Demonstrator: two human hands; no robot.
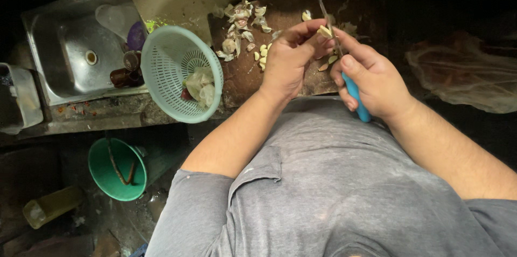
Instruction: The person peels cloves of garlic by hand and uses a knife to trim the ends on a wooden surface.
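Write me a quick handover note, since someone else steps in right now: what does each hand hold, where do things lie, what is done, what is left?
Left hand: pinches a pale garlic clove.
Right hand: grip shut on the blue-handled knife, blade at the clove.
Done: peeled cloves and papery skins lie on the brown wooden board.
Left: the held clove is unfinished.
Beside: teal plastic colander with scraps.

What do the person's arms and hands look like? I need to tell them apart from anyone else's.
Both hands are bare: left hand, right hand, no gloves, rings or watch visible. The forearms are uncovered; grey T-shirt sleeves end around the elbows.
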